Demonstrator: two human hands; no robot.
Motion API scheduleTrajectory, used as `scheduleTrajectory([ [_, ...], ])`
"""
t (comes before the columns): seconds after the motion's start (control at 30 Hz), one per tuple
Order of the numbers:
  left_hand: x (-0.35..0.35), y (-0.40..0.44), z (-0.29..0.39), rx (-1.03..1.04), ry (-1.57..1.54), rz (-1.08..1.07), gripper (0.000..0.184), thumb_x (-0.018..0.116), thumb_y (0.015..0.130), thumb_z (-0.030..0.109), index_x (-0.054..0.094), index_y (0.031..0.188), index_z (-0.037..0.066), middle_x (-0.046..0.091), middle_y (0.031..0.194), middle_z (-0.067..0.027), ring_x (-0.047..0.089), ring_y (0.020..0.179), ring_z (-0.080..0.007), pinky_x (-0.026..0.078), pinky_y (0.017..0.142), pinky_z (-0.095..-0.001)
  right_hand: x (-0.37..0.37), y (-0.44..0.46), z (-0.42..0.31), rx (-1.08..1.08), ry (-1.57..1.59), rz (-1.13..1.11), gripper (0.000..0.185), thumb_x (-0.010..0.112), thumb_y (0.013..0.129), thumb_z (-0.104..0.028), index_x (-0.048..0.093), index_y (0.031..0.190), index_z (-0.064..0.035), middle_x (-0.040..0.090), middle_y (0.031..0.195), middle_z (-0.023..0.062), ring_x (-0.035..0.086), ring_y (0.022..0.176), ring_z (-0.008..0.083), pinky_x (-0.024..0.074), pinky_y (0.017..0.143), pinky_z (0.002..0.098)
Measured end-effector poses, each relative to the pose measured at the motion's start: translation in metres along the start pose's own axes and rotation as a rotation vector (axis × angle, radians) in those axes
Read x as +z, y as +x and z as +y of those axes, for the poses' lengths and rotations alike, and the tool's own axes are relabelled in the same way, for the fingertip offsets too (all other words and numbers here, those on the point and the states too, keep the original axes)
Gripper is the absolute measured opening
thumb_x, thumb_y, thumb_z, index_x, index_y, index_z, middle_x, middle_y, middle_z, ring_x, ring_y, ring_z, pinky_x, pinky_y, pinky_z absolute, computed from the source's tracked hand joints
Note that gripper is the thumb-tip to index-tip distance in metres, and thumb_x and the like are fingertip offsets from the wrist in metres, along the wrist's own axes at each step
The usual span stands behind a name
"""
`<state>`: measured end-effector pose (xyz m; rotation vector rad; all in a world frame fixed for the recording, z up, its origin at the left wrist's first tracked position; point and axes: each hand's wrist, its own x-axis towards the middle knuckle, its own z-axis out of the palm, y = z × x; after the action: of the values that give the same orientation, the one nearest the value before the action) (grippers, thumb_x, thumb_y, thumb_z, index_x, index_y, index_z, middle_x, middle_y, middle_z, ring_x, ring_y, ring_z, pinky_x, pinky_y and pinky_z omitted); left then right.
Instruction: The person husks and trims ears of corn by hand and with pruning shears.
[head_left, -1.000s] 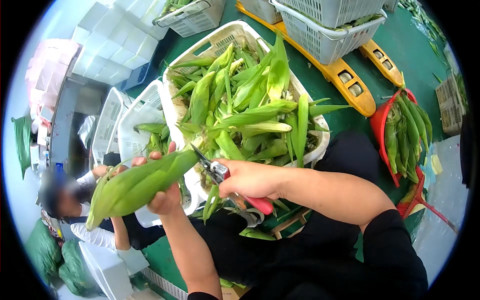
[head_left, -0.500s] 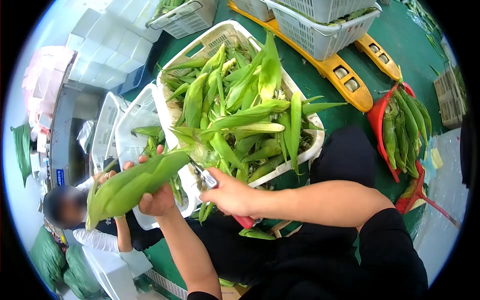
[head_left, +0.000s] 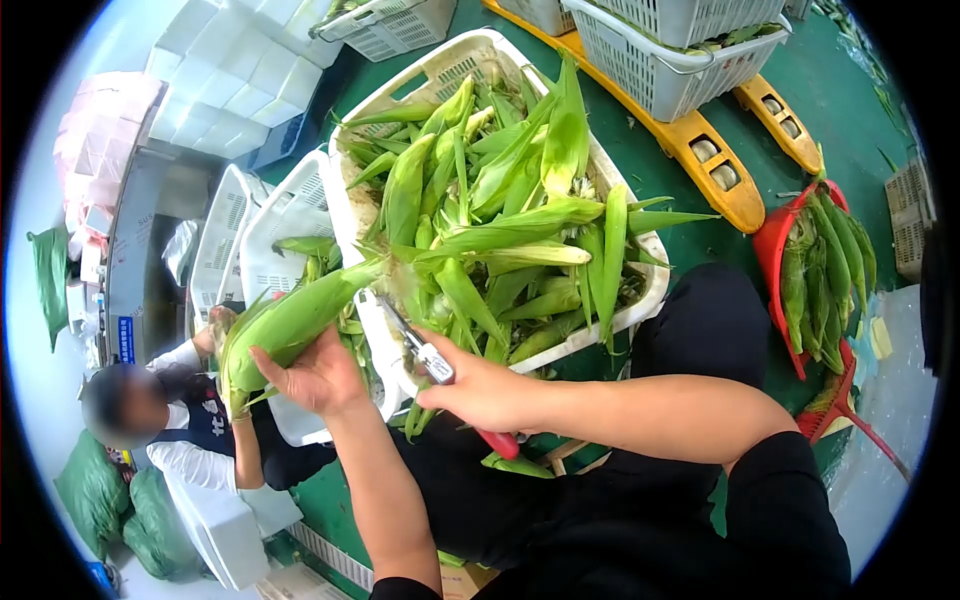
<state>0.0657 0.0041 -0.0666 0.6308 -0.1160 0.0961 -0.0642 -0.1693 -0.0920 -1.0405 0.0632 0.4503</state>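
Note:
In the head view, my left hand (head_left: 318, 372) is under a green corn ear (head_left: 290, 330), its thumb lying across the husk. The ear slants, its stem end up toward the basket. My right hand (head_left: 465, 385) is wrapped round red-handled pruning shears (head_left: 432, 362). Their metal blades are apart, just below the stem end, and do not touch it. Behind both hands stands a large white basket (head_left: 655, 292) heaped with green husks and corn (head_left: 520, 240).
White crates (head_left: 285, 215) stand left of the basket, near a seated person (head_left: 200, 425). A yellow pallet jack (head_left: 690, 150) bears stacked crates (head_left: 670, 85) behind. At right are a red scoop (head_left: 775, 240) holding corn and a red tool (head_left: 838, 395).
The corn ear has tilted more steeply, and its stem end has moved up from the blades. My left hand's fingers have shifted beneath it. The shears have opened wider.

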Motion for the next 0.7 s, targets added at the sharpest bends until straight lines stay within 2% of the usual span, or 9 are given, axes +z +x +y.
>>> scheduleTrajectory([
  [0.1,0.005,-0.008,-0.008,-0.023,0.07,0.033,0.056,0.068,0.091,0.03,0.049,0.134,0.001,0.053,0.135,-0.019,0.051,0.126,-0.0327,0.035,0.111,-0.0592,0.001,0.003,-0.014,0.003,-0.035,0.026,0.082,0.062,0.089,-0.014,0.017,0.157,-0.0109,0.06,0.098,0.0085,0.052,0.071,0.0118,0.046,0.067,0.0261],
  [0.2,0.015,-0.015,-0.016,-0.028,0.085,0.058,0.053,0.066,0.092,0.029,0.049,0.133,0.0,0.053,0.136,-0.019,0.051,0.126,-0.0322,0.036,0.111,-0.0567,0.003,0.014,-0.006,-0.12,-0.118,0.128,0.082,0.062,0.09,-0.014,0.016,0.157,-0.0089,0.061,0.098,0.0108,0.054,0.072,0.0133,0.0467,0.067,0.0272],
  [0.37,0.018,-0.023,-0.02,-0.072,0.103,0.047,0.049,0.062,0.095,0.028,0.049,0.132,-0.002,0.053,0.136,-0.0189,0.051,0.125,-0.0316,0.036,0.111,-0.0542,0.001,0.02,-0.009,-0.117,-0.008,0.166,0.084,0.063,0.087,-0.015,0.017,0.157,-0.0071,0.06,0.095,0.0085,0.055,0.076,0.0126,0.0463,0.067,0.0277],
  [0.47,0.02,-0.025,-0.022,-0.071,0.114,0.048,0.048,0.06,0.096,0.028,0.049,0.132,-0.002,0.054,0.135,-0.0187,0.052,0.124,-0.0311,0.037,0.111,-0.0538,0.002,0.021,-0.01,-0.135,0.009,0.213,0.07,0.061,0.09,-0.015,0.028,0.151,-0.0058,0.059,0.089,0.0074,0.054,0.066,0.0117,0.0462,0.06,0.0279],
  [0.57,0.018,-0.024,-0.023,-0.077,0.13,0.06,0.048,0.06,0.097,0.029,0.049,0.131,-0.002,0.054,0.134,-0.0182,0.053,0.123,-0.0303,0.037,0.111,-0.054,0.006,0.013,-0.015,0.027,0.167,0.202,0.051,0.06,0.093,-0.018,0.039,0.138,-0.0051,0.059,0.082,0.0063,0.051,0.053,0.0117,0.0456,0.051,0.0283],
  [0.67,0.013,-0.025,-0.029,-0.097,0.2,0.098,0.046,0.062,0.096,0.027,0.047,0.132,0.002,0.056,0.129,-0.0154,0.054,0.12,-0.0286,0.043,0.107,-0.0519,0.013,0.024,0.005,0.044,0.38,0.278,0.041,0.059,0.096,-0.022,0.041,0.129,-0.0053,0.057,0.075,0.0042,0.048,0.045,0.0109,0.0446,0.045,0.0285],
  [0.7,0.014,-0.025,-0.032,-0.109,0.234,0.112,0.046,0.063,0.096,0.026,0.046,0.133,0.004,0.057,0.126,-0.0141,0.055,0.119,-0.0279,0.045,0.105,-0.0508,0.011,0.028,0.012,0.074,0.392,0.275,0.048,0.06,0.097,-0.025,0.037,0.134,-0.0042,0.061,0.078,0.0091,0.058,0.054,0.0188,0.0486,0.051,0.0348],
])
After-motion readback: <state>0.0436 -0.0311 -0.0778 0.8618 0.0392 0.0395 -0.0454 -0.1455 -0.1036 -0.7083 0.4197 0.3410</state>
